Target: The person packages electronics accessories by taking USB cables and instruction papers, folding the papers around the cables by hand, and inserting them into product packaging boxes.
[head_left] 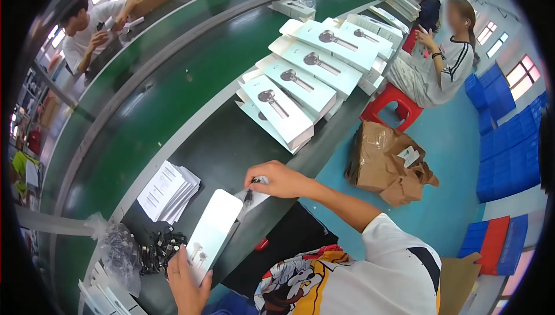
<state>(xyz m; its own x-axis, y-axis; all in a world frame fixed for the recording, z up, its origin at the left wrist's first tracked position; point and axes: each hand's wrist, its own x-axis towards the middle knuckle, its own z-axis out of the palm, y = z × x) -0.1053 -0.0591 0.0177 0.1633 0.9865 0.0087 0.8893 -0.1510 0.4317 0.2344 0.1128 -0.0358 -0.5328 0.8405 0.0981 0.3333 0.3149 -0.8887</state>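
Observation:
A white box with its end flap up (211, 231) lies tilted at the work surface's near edge. My left hand (188, 280) is wrapped round its lower end. Just right of the box's flap, my right hand (274, 181) pinches a small black cable (248, 196) beside a pale piece partly under the fingers. Left of the box sit a heap of black cables (165, 248) and a clear plastic bag (118, 251). A stack of printed leaflets (169, 192) rests above them. Several white boxes with a device picture (277, 110) are piled further up the surface.
A green conveyor (202, 55) curves along the far side. One person (433, 63) sits at the right near a red stool (393, 106); another (87, 32) works across the belt. On the floor are a torn brown carton (378, 156) and blue bins (509, 159).

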